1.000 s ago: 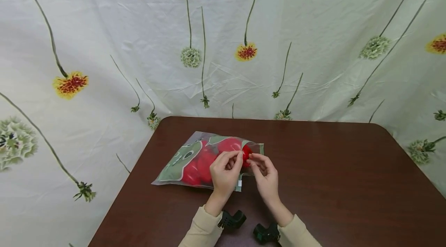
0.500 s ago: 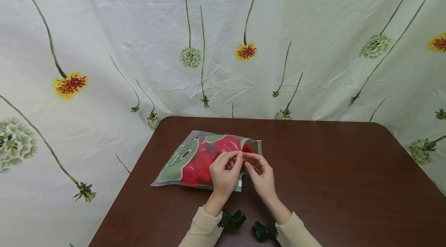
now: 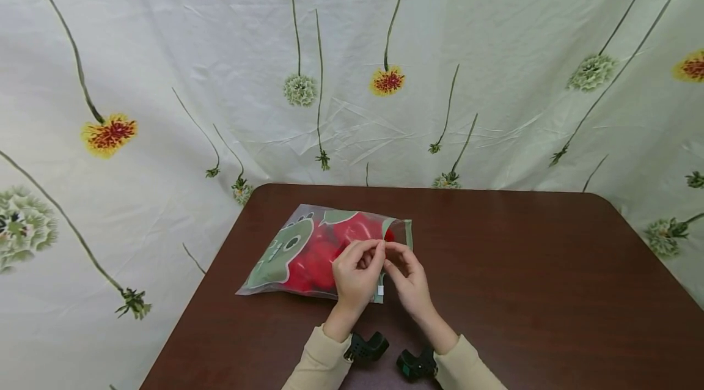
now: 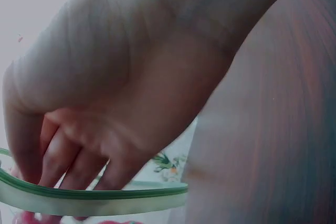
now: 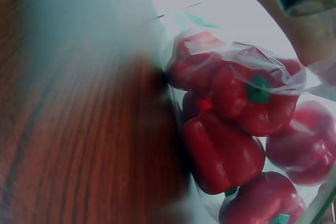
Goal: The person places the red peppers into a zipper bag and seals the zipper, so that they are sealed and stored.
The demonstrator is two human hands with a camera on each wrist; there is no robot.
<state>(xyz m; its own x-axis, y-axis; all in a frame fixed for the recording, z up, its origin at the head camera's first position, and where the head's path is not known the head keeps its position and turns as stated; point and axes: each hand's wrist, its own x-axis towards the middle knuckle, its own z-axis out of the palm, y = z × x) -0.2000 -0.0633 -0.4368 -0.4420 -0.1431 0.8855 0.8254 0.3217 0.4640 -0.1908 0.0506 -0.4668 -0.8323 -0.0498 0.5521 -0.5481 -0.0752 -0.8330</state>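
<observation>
A clear zip bag (image 3: pixel 277 264) with a green cartoon animal print lies on the table, filled with red bell peppers (image 5: pixel 223 150). My left hand (image 3: pixel 354 271) pinches the bag's mouth edge, its thumb and forefinger together. In the left wrist view, the fingers of the left hand (image 4: pixel 121 93) pass behind the green zip strip (image 4: pixel 105 200). Close against the left fingertips, my right hand (image 3: pixel 411 286) holds the same edge with bent fingers. The right fingertips are partly hidden. A white zip slider (image 3: pixel 381 290) hangs at the bag's near corner.
The brown table (image 3: pixel 522 268) extends right of the bag. Behind it hangs a white flower-print cloth (image 3: pixel 352 121). A black wrist camera (image 3: pixel 367 346) sits on the left wrist, another black camera (image 3: pixel 416 364) on the right.
My right hand has moved left until its fingertips meet the left ones. The bag's mouth has drawn slightly left, and less of the pepper there shows. The left hand stays nearly still.
</observation>
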